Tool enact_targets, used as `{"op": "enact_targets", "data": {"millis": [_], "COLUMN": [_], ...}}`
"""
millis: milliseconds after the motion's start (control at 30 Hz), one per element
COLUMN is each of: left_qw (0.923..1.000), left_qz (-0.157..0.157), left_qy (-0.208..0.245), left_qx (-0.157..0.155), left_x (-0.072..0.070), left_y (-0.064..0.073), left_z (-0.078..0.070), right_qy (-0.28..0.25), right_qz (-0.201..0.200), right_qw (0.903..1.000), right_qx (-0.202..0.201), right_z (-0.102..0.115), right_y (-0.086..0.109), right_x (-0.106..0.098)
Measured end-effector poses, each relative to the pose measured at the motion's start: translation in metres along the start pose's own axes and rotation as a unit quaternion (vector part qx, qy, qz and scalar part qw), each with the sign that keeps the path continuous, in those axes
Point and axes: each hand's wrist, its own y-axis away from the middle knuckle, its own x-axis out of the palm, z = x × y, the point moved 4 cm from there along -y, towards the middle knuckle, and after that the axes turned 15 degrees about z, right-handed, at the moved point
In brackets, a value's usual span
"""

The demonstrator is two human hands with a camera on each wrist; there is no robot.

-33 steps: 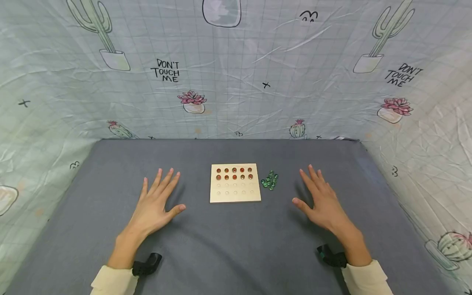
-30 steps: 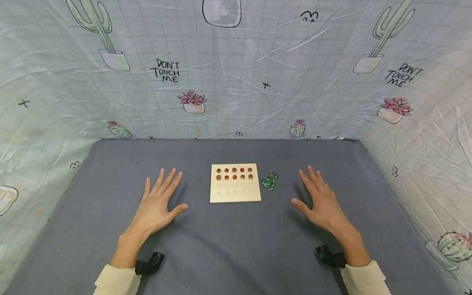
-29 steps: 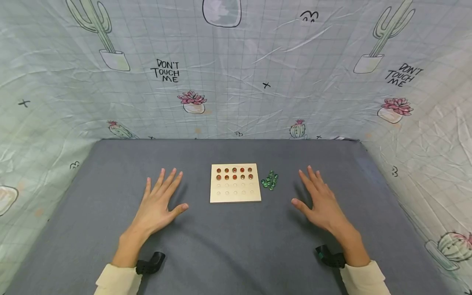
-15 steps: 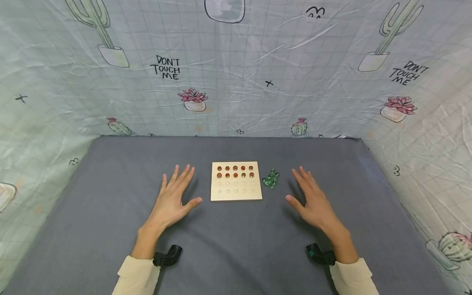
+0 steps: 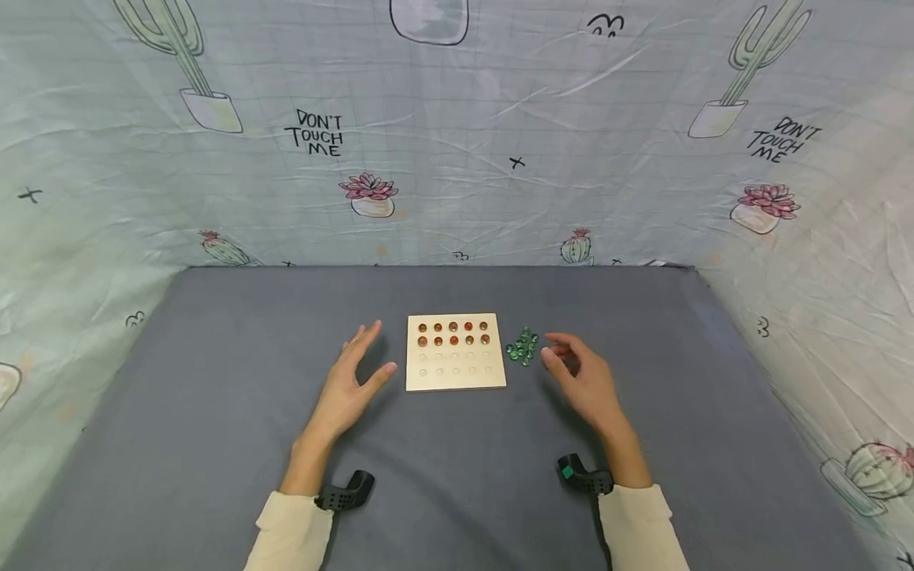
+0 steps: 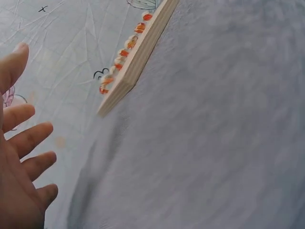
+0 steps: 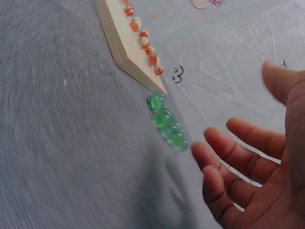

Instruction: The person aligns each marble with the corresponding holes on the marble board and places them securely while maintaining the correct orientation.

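A pale wooden board [image 5: 457, 381] lies at the middle of the table, its two far rows of hollows filled with orange-and-white marbles [image 7: 136, 24] and its two near rows bare. Just right of it is a small cluster of green glass marbles [image 5: 524, 347]. My right hand [image 5: 587, 385] hovers right of the green marbles, fingers loosely bent, thumb and forefinger apart, holding nothing. To the left of the board my left hand [image 5: 346, 392] is held with fingers extended and thumb spread. It holds nothing either, as the left wrist view also shows.
A grey cloth [image 5: 457, 484] covers the table. Behind and at both sides hangs a pale curtain [image 5: 457, 143] printed with cacti and lettering. Each wrist carries a black camera mount [image 5: 346, 492] below a cream sleeve [image 5: 293, 530].
Both hands have moved inward toward the board. The right hand has come close to the green marbles and its fingers have bent; the left has turned onto its side. Board and marbles stay put.
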Motion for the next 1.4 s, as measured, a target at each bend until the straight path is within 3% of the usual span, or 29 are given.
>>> {"op": "enact_targets", "data": {"millis": [133, 300, 400, 567, 733, 1000, 1400], "left_qw": [0.9984, 0.9928, 0.992, 0.9966, 0.9999, 0.9938, 0.9892], "left_qz": [-0.014, -0.027, -0.032, -0.024, -0.01, 0.002, 0.003], "left_qy": [0.052, 0.116, 0.121, 0.078, -0.003, -0.108, -0.14], "left_qx": [-0.018, 0.012, 0.017, 0.004, 0.004, 0.025, 0.043], "left_x": [0.005, 0.01, 0.014, 0.022, 0.025, 0.029, 0.035], "left_y": [0.0, -0.004, -0.002, 0.001, 0.001, -0.003, -0.001], "left_z": [0.007, 0.011, 0.014, 0.015, 0.014, 0.013, 0.011], "right_qy": [-0.066, -0.12, -0.12, -0.066, -0.049, -0.031, -0.018], "right_qz": [0.004, 0.001, -0.002, 0.0, -0.005, -0.01, -0.017], "right_qw": [0.9978, 0.9928, 0.9928, 0.9977, 0.9987, 0.9994, 0.9997], "right_qx": [0.01, 0.0, 0.0, 0.017, 0.007, -0.007, 0.002], "right_z": [-0.008, -0.02, -0.024, -0.025, -0.023, -0.02, -0.023], "right_y": [-0.008, -0.011, -0.01, -0.004, -0.003, -0.01, -0.009], "right_x": [0.012, 0.021, 0.025, 0.032, 0.035, 0.035, 0.036]}}
